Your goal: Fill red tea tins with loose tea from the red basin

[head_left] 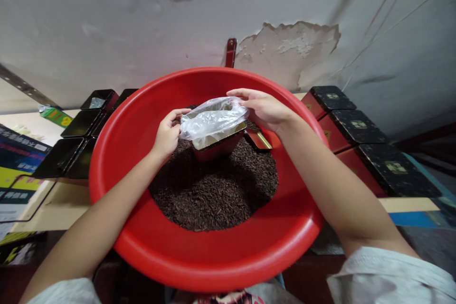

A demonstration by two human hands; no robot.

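A big red plastic basin (149, 118) holds a heap of dark loose tea leaves (213, 190). A small red tin (217, 148) with a gold inside sits on the heap, lined with a clear plastic bag (210, 121). My left hand (167, 134) pinches the bag's left edge. My right hand (261, 109) grips the bag's right edge over the tin. A red and gold scoop or lid (259, 140) lies in the leaves just under my right hand.
Several open black tins (76, 145) stand to the left of the basin. Closed red tins with black lids (356, 126) line the right side. Printed cartons (16, 166) lie at far left. A peeling grey wall (285, 42) is behind.
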